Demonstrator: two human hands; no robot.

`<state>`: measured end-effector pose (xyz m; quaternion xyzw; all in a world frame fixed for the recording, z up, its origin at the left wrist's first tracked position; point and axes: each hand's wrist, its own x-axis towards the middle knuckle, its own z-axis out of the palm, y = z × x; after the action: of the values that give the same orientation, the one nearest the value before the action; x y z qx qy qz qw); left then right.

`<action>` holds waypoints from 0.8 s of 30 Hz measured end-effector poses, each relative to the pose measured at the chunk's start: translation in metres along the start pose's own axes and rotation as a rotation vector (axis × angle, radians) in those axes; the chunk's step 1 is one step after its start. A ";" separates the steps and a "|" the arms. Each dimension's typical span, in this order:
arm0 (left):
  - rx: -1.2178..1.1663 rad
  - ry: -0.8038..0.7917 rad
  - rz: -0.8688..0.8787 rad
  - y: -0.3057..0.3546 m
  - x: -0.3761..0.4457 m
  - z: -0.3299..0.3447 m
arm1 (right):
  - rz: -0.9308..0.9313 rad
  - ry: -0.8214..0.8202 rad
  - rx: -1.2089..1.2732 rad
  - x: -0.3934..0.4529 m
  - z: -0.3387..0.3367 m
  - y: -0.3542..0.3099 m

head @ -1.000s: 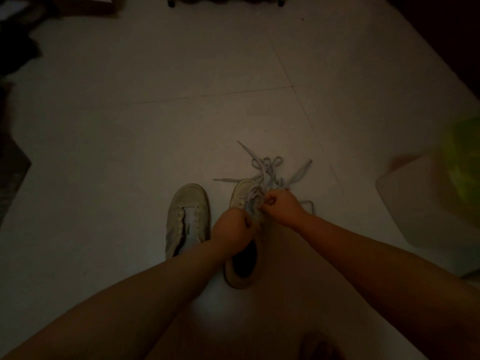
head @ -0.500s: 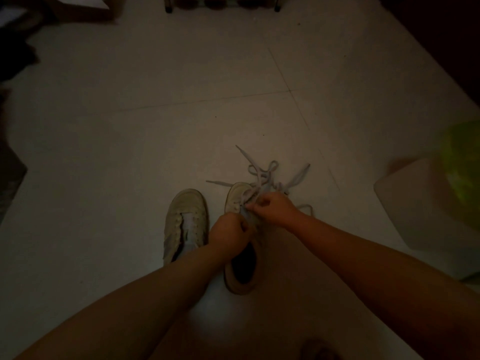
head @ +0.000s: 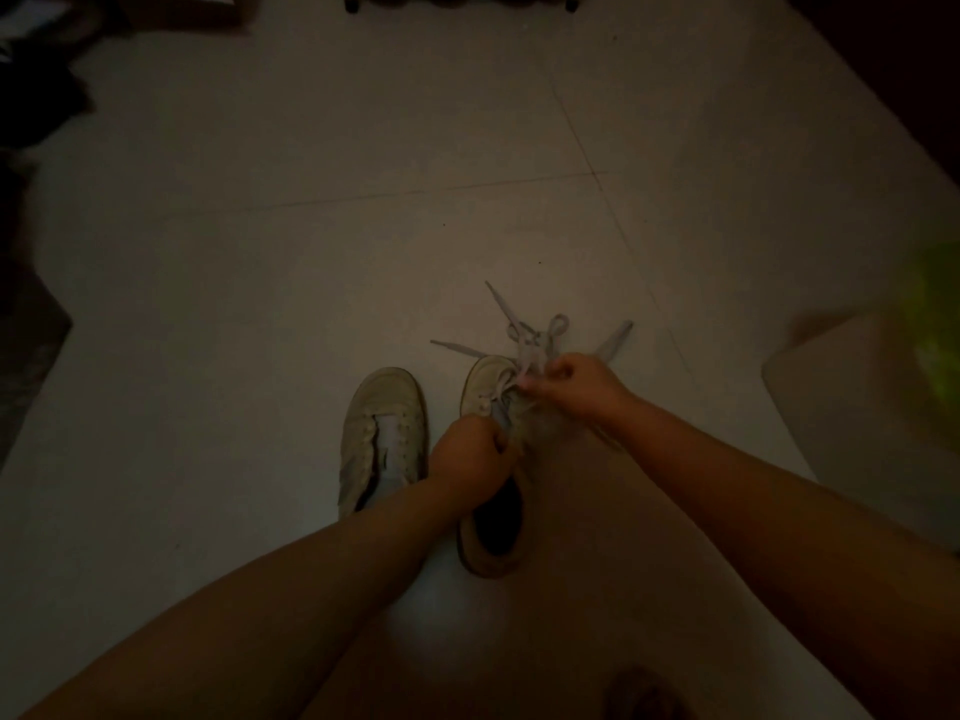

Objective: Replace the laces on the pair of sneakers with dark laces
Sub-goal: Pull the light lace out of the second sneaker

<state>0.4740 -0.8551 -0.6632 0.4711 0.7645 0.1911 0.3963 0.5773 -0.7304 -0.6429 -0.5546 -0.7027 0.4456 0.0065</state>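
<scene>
Two hands on one sneaker, mid-floor

Two sneakers side by side on floor: left sneaker, right sneaker.

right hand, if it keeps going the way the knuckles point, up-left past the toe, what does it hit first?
Probably the loose pale lace lying on the floor just beyond the toe of the right-side sneaker. The right hand already pinches a strand of it. Past that tangle, only bare floor shows. Depth is hard to judge.
</scene>
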 end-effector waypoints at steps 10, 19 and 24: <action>0.007 -0.019 -0.014 0.001 -0.001 -0.003 | -0.007 0.217 0.146 0.006 -0.006 -0.012; 0.005 -0.002 -0.020 0.002 -0.001 -0.003 | 0.182 -0.223 0.060 -0.005 0.011 0.006; 0.001 -0.007 -0.015 0.002 -0.003 -0.003 | -0.039 -0.118 -0.100 -0.004 0.020 0.002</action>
<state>0.4732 -0.8563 -0.6589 0.4663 0.7668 0.1861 0.3999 0.5708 -0.7459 -0.6543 -0.5133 -0.7339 0.4415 -0.0540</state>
